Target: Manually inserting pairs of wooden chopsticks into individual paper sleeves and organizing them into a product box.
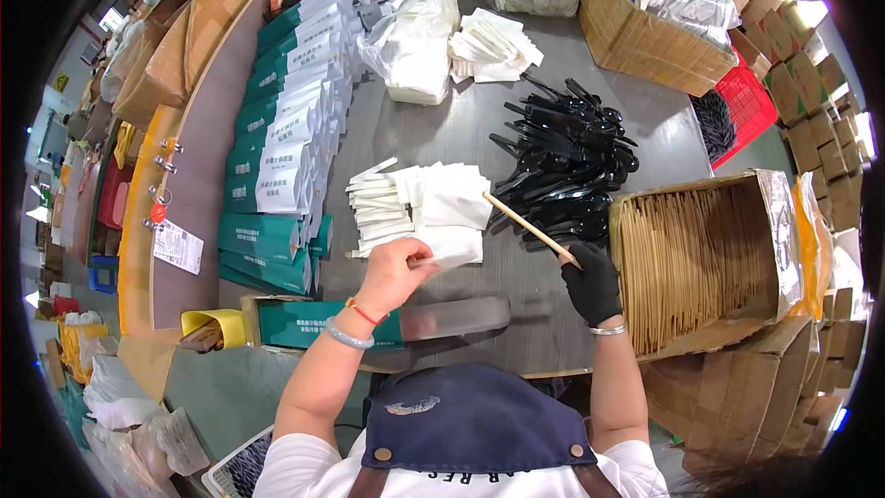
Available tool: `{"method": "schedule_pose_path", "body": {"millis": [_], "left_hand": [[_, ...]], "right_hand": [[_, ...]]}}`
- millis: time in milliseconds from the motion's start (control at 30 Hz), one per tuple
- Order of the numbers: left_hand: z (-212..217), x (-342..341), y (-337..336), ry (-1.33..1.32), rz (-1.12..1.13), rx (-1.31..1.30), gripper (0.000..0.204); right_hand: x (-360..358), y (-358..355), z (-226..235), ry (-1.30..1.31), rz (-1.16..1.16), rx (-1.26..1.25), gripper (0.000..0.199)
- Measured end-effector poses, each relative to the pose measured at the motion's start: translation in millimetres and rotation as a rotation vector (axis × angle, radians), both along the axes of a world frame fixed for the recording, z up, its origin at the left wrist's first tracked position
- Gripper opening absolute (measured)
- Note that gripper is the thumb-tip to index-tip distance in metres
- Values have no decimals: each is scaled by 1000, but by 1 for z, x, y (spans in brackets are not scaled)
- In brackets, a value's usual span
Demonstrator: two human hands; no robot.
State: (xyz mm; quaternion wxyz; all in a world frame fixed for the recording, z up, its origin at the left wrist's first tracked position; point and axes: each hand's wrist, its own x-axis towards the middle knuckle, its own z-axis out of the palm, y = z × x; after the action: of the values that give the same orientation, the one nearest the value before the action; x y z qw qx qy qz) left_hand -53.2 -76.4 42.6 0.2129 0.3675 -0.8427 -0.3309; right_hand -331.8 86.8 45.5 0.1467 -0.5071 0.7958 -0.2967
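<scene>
My left hand (395,269), bare, pinches the edge of a thin white napkin packet (452,256) at the near side of a spread of white packets (452,194). In a black fingerless-looking glove, my right hand (592,284) is closed round the lower end of a pair of wooden chopsticks (527,226), which slant up and left toward the packets. Just beyond that hand lies a heap of black plastic spoons (562,161). Close to my left wrist, a green sleeve (323,324) lies on the table with a translucent plastic part (461,318) at its right end.
Rows of green and white printed sleeves (286,138) line the table's left side. An open carton of chopsticks (696,267) stands at right. Farther back are a plastic bag of packets (415,41), loose packets (493,46) and a cardboard box (645,32). A red basket (751,111) sits beyond the right edge.
</scene>
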Motion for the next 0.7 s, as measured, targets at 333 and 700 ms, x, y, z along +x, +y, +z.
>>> {"method": "schedule_pose_path", "body": {"millis": [333,700], "left_hand": [[4,49,90,-394,-314,-228,48],[18,96,67,-329,-149,-171,73]], "right_hand": [[77,-20,-26,-115,494,162,19],[63,16,-30,213,618,106,45]]}}
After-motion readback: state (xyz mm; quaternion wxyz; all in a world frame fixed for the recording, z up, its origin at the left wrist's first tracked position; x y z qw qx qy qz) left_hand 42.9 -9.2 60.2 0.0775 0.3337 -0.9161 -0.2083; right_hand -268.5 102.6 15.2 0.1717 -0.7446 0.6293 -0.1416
